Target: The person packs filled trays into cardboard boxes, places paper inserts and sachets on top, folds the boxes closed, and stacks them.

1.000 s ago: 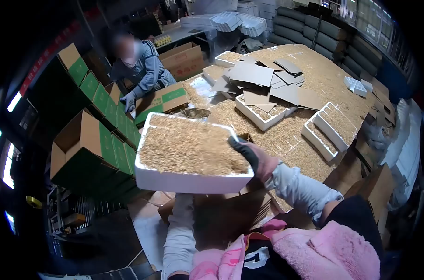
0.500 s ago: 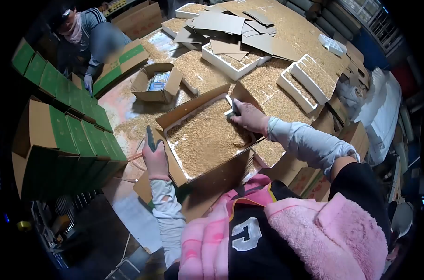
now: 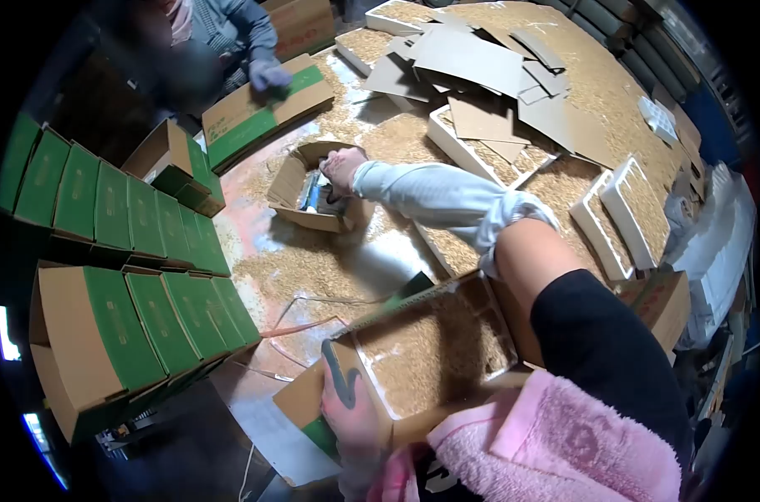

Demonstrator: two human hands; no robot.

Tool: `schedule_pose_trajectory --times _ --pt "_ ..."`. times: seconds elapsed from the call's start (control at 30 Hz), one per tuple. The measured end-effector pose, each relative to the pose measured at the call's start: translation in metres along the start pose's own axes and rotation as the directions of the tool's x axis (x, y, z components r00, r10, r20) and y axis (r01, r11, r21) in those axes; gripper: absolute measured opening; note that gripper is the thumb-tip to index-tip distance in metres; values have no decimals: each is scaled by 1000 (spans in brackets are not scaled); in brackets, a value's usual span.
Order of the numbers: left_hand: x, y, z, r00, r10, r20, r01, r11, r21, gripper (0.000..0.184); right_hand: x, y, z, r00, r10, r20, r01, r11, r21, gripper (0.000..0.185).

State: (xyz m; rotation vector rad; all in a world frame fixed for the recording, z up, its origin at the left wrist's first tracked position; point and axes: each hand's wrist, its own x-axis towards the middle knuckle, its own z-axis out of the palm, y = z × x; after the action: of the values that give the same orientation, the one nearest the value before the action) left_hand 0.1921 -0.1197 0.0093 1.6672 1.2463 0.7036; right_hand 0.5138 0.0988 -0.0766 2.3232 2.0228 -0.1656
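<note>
My left hand (image 3: 346,402), in a pink glove with grey-coated fingers, grips the near left wall of an open cardboard box (image 3: 501,318). Inside this box sits a white foam tray (image 3: 378,381) with brown, sawdust-like grains (image 3: 430,347) and some white dividers showing. My right arm stretches forward across the table. My right hand (image 3: 344,171) is down in a small open carton (image 3: 285,182), its fingers bent over blue and white packets (image 3: 311,194). The fingertips are partly hidden and blurred, so what they pinch cannot be made out.
Green-and-brown boxes (image 3: 112,201) stand in rows at left. Across the table a co-worker's gloved hand (image 3: 269,74) rests at a green-striped box (image 3: 267,113). Flat cardboard sheets (image 3: 472,63) lie over grain-filled foam trays at the back. More foam trays (image 3: 635,213) stand at right.
My right hand has left the foam tray in the box and reached forward left into the small carton. The view has shifted, and the left hand still holds the box. The co-worker's hand moved onto the striped box.
</note>
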Motion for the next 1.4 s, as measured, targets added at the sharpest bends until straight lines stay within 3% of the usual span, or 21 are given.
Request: schedule_pose_trajectory --times 0.03,0.1,0.17,0.23,0.27,0.33,0.37,0.4,0.43,0.5,0.57,0.6,0.7,0.77,0.83,0.9,1.03,1.07,1.2,1.3,1.4 --pt "6 2 -1 1000 5 23 -7 997 76 51 12 -8 7 989 28 142 -29 1000 1 29" --pt "15 10 -5 997 8 78 -25 976 215 51 32 -11 33 999 -39 3 39 999 29 17" --pt "13 -14 -16 995 -56 87 49 996 71 56 34 0 38 978 -116 -172 114 993 -20 12" --pt "55 -3 -21 990 10 142 66 852 -520 61 20 20 24 935 -262 -239 257 965 -54 10" --pt "94 0 -19 964 244 109 -169 873 -458 69 0 23 -6 962 -251 -105 238 964 -118 12" --pt "146 30 0 958 285 36 -286 958 13 81 -35 25 -45 962 -244 -120 234 968 -87 13" --pt "168 36 9 896 443 28 -396 769 502 89 -41 30 -30 865 -322 -384 372 926 60 16" --pt "191 33 21 831 546 105 -433 516 739 95 -66 21 -55 821 -404 -402 541 775 327 23" --pt "206 49 31 733 654 190 -557 416 719 70 -96 17 -77 857 -424 -291 509 612 605 38" --pt "213 44 32 893 337 298 -408 885 225 38 -125 43 -82 828 -410 -383 554 704 444 58" --pt "176 63 21 948 309 79 -310 951 3 18 -140 108 -51 921 17 -390 8 998 63 61" --pt "151 86 9 943 328 59 -327 945 -26 21 -137 140 -21 887 385 -253 -435 882 -182 55" --pt "81 100 -7 868 492 66 -494 868 37 26 -161 197 -5 848 367 -383 -468 857 -215 27" --pt "49 103 2 741 551 383 -641 751 159 28 -145 214 0 920 378 -106 -393 886 -247 16" --pt "27 92 16 652 425 627 -684 687 246 35 -152 218 -5 911 272 -310 -387 824 -414 9" --pt "14 71 22 655 312 688 -711 565 420 49 -161 217 -19 876 162 -454 -329 889 -317 12" --pt "-4 70 6 569 280 773 -750 562 348 67 -174 224 -13 853 305 -424 -400 904 -154 18" --pt "-5 69 2 592 351 725 -733 610 303 72 -160 239 8 857 424 -292 -474 871 -130 25" --pt "-16 43 -7 859 463 219 -484 593 643 75 -142 244 10 880 367 -303 -410 908 -90 25" --pt "-21 14 -7 985 158 70 -170 959 225 74 -146 208 7 920 325 -218 -316 946 73 20" --pt "-23 12 -3 998 34 55 -41 989 144 57 -208 124 -53 796 -78 -600 67 997 -40 17"
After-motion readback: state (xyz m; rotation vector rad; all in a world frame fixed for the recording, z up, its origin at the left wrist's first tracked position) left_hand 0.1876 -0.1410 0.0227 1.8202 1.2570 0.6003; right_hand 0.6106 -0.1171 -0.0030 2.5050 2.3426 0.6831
